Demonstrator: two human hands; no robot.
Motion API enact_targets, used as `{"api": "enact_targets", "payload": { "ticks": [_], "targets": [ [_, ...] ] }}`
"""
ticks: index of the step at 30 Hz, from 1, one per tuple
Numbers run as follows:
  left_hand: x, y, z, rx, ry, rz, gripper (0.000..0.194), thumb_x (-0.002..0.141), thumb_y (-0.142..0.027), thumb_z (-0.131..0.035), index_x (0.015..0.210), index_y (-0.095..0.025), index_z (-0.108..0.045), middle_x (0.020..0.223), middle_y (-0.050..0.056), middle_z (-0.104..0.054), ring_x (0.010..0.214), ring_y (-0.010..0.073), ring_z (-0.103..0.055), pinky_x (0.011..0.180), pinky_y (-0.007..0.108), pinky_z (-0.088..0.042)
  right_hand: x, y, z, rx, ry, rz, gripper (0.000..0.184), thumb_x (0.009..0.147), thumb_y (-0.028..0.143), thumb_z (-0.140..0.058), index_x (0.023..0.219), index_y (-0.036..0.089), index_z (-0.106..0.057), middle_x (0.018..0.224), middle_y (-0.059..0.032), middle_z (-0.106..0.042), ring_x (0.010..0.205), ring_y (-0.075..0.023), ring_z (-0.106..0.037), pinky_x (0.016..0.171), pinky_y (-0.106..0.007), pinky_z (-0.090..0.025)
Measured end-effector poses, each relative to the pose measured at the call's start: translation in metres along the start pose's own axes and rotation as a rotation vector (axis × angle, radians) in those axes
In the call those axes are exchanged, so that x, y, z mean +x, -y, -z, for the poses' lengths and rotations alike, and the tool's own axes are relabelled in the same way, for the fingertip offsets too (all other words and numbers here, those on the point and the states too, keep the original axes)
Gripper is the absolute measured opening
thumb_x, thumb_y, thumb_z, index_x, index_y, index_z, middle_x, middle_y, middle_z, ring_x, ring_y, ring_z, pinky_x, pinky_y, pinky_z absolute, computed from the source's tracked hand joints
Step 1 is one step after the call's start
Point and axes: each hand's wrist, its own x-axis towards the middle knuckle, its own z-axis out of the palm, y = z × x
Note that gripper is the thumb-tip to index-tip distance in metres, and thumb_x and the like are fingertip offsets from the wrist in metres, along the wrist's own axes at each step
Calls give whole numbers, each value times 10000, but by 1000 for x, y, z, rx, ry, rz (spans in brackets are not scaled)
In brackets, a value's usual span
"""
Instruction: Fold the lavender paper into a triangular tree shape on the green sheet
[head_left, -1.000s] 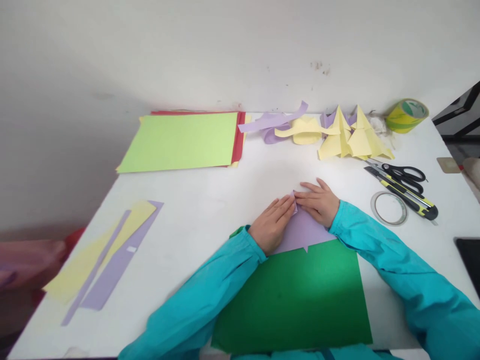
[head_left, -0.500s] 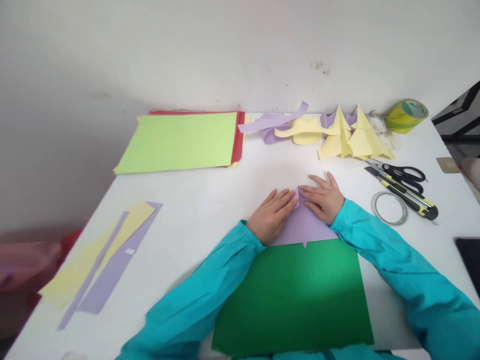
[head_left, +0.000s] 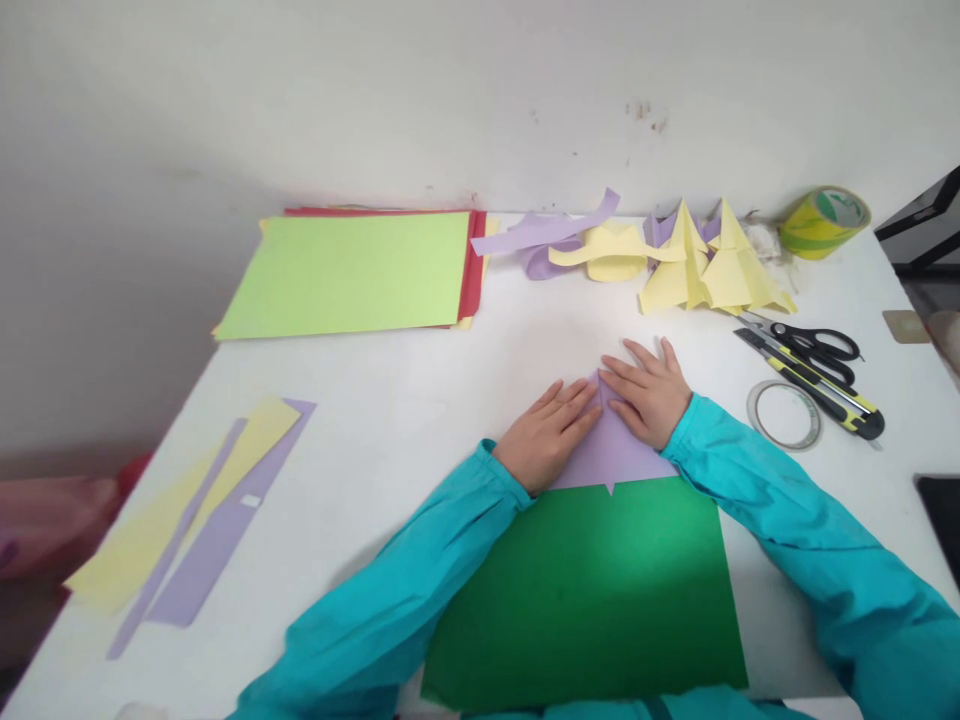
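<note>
A folded sheet of purple paper (head_left: 611, 458) lies on the white table, coming to a point at the far end with a crease down its middle. A small tip sticks out from its near edge over a green sheet (head_left: 589, 590). My left hand (head_left: 550, 432) rests flat on the paper's left side, fingers stretched toward the crease. On the right side my right hand (head_left: 646, 392) lies with fingers spread, its fingertips pressing near the top of the fold. Both palms cover part of the purple paper.
Light green paper (head_left: 352, 275) tops a stack at the back left. Yellow folded paper shapes (head_left: 679, 270), a tape roll (head_left: 825, 222), scissors (head_left: 821, 350), a utility knife (head_left: 825, 390) and clear tape (head_left: 784, 415) are to the right. Purple and yellow strips (head_left: 225, 540) lie left.
The small flap near the top of the purple paper, raised beside my left fingers before, now lies flat under them. My right hand has hardly moved. The view has shifted slightly.
</note>
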Motion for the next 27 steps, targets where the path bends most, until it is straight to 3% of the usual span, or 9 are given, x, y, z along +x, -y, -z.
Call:
{"api": "enact_targets", "payload": {
  "ticks": [19,27],
  "targets": [
    [1,0,0,26,47,23,416,937,-100,-319,1326,-112,-466,1399,197,-457,1385,258,-303,1077,528,-369,-1,-1,-1,-12,24,3,422,918,306,-431,1325,240,-519,1355,-61,-547,1346,-325,-330,1089,-666,-101],
    [4,-2,3,24,38,-2,384,933,-134,-364,1278,-52,-511,1343,237,-502,1354,299,-360,1071,514,-375,-1,0,-1,13,9,5,415,917,294,-427,1315,240,-530,1349,-62,-553,1336,-326,-344,1087,-667,-95]
  ]
}}
